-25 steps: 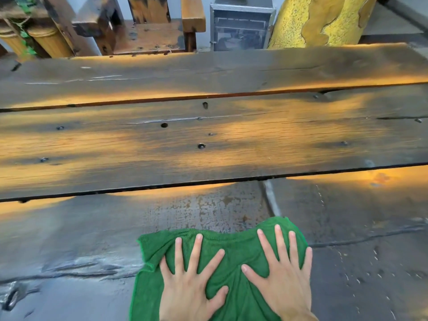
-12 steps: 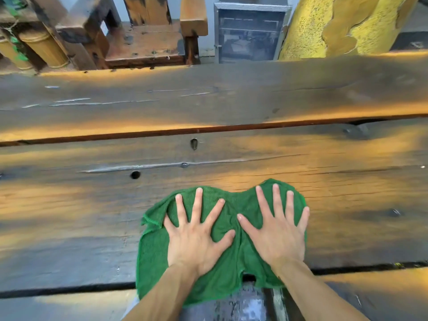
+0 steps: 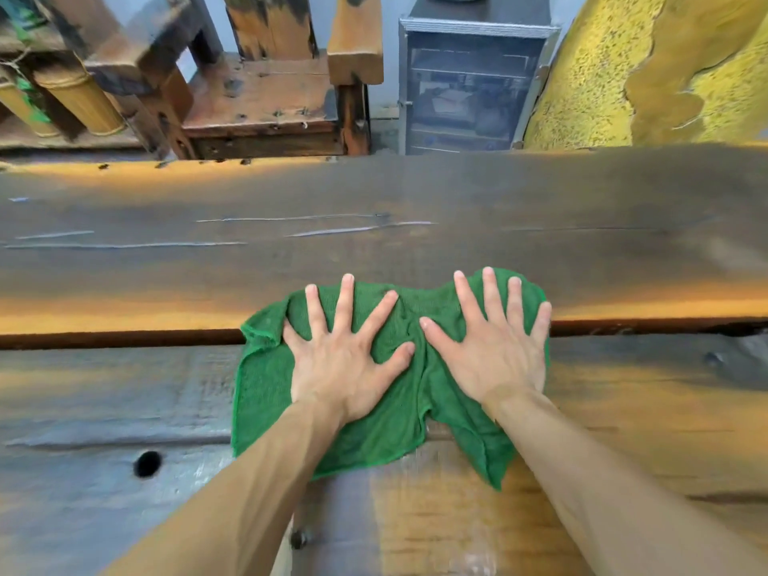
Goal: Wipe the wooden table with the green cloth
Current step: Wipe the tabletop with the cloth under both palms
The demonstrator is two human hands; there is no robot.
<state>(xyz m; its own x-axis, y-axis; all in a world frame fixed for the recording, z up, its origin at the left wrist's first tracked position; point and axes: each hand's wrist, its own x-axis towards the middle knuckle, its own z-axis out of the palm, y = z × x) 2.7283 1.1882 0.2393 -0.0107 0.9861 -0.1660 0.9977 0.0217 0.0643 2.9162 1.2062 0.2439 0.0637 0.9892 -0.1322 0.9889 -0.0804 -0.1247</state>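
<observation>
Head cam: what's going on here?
A person is wiping a wooden table with a green cloth. The left hand and right hand both press flat on it, fingers spread. The cloth straddles the gap between two planks, its front edge on the far plank.

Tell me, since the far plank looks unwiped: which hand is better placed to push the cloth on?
Right, marginally. The right hand presses the green cloth with its fingertips further onto the far plank than the left hand; both lie flat.
</observation>
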